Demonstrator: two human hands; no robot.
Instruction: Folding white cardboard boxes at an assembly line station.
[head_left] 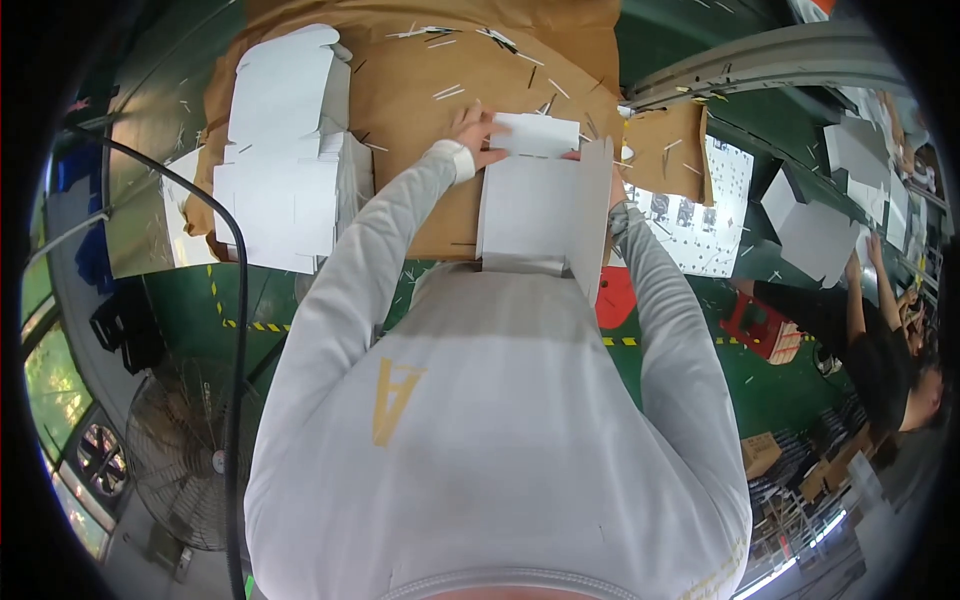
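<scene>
- Your left hand presses on the far flap of a white die-cut carton, fingers spread flat on the card rather than closed round it; the flap is bent up at the carton's far edge.
- Your right hand is almost wholly hidden behind the carton's raised right wall, so whether it grips or only props that wall cannot be told.
- The carton sits half formed on the brown paper-covered table, straight ahead of your chest, its near edge just at your body.
- By the look of it, you are mid-fold: side wall up, end flap being turned over. The next move likely calls for holding the wall steady while the flap is pushed down and tucked along its crease.
- A stack of flat white blanks lies to your left on the table, well within reach; thin card slivers litter the paper.
- A co-worker in a black top handles similar white cartons at the far right, well apart from you.
</scene>
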